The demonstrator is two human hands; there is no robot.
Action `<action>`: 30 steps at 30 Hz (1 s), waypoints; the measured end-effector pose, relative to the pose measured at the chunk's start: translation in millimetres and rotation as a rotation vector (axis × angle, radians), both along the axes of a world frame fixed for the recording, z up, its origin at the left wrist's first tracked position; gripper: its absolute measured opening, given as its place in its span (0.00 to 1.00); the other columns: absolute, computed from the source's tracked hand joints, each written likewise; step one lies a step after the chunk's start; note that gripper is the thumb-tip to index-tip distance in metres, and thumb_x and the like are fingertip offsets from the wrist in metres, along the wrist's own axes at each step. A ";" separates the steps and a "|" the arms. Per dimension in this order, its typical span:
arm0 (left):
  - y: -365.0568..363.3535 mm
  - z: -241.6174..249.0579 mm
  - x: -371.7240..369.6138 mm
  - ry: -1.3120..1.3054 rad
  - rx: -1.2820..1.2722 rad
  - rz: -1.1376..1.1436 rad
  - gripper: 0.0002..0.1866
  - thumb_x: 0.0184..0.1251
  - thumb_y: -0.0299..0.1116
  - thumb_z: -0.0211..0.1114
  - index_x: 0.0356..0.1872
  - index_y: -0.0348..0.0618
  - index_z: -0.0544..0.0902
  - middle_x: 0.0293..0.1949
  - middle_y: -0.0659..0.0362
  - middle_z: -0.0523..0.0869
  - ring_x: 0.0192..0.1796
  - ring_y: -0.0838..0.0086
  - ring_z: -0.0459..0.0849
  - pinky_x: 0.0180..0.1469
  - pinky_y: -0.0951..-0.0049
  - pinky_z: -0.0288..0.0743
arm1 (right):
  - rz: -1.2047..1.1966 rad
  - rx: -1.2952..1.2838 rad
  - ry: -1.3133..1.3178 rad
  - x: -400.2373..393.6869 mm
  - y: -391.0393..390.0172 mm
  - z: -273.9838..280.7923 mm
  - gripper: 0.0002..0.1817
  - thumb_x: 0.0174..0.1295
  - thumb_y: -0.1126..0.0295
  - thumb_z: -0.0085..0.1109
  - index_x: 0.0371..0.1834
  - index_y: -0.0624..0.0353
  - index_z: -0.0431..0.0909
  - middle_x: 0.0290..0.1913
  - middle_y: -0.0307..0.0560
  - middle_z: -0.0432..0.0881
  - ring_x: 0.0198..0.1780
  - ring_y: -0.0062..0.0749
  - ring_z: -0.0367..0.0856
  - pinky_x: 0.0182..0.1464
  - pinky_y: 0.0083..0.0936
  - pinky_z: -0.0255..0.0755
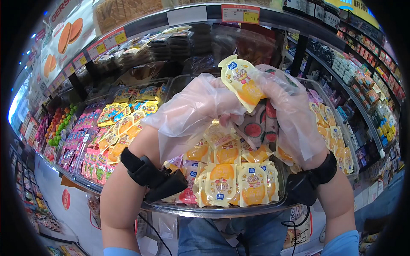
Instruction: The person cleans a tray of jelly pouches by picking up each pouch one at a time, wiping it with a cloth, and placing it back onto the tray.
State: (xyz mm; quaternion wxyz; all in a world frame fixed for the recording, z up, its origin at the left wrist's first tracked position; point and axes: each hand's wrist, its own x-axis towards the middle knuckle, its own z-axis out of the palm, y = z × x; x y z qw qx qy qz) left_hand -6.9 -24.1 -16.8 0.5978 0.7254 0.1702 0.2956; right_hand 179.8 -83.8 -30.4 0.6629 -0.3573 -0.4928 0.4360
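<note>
Clear plastic gloves [175, 119]: your left hand [211, 100] and right hand [286, 94] pinch a yellow snack pouch [242, 81] from opposite sides above the tray [213, 210], likely for steadiness. Watermelon-print cloth [256, 126] bunches at your right hand. Matching pouches [220, 184] lie in rows below, presumably faced for display.

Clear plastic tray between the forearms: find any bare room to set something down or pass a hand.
A hand could probably pass between the left forearm and right forearm, above the yellow plastic packets. No bare patch shows inside; packets crowd the tray.
</note>
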 end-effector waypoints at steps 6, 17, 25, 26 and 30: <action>-2.4 -6.8 -0.4 -0.113 -0.080 0.063 0.13 0.63 0.34 0.68 0.43 0.34 0.83 0.35 0.59 0.84 0.35 0.77 0.79 0.39 0.77 0.70 | 0.006 0.029 0.009 1.4 1.6 -1.4 0.15 0.70 0.69 0.59 0.56 0.64 0.77 0.50 0.46 0.84 0.47 0.26 0.85 0.49 0.23 0.81; -4.8 3.7 3.4 0.034 0.035 0.041 0.13 0.58 0.35 0.66 0.36 0.34 0.84 0.31 0.60 0.84 0.34 0.79 0.78 0.39 0.77 0.71 | 0.055 0.029 0.029 -1.2 -0.9 -0.1 0.16 0.70 0.68 0.59 0.57 0.65 0.77 0.51 0.47 0.84 0.48 0.27 0.85 0.50 0.24 0.80; -6.2 0.0 3.4 -0.068 -0.041 0.038 0.13 0.60 0.35 0.66 0.37 0.34 0.85 0.30 0.60 0.83 0.33 0.79 0.77 0.40 0.78 0.70 | 0.020 0.016 -0.028 -1.4 -3.5 2.0 0.17 0.70 0.68 0.60 0.57 0.65 0.77 0.51 0.46 0.84 0.49 0.26 0.84 0.52 0.23 0.80; -5.0 -0.7 2.2 -0.042 -0.034 0.037 0.12 0.60 0.33 0.65 0.38 0.33 0.85 0.31 0.60 0.83 0.34 0.79 0.77 0.40 0.78 0.70 | 0.034 -0.001 -0.023 -1.5 -4.5 2.9 0.17 0.70 0.68 0.60 0.57 0.65 0.77 0.51 0.46 0.84 0.49 0.26 0.84 0.52 0.23 0.80; -0.7 2.8 -1.4 0.046 0.097 -0.019 0.12 0.64 0.32 0.64 0.42 0.34 0.85 0.32 0.61 0.82 0.36 0.78 0.78 0.41 0.77 0.71 | 0.048 0.002 -0.043 0.6 -1.2 0.4 0.17 0.70 0.67 0.60 0.57 0.64 0.77 0.51 0.46 0.84 0.49 0.26 0.84 0.52 0.23 0.80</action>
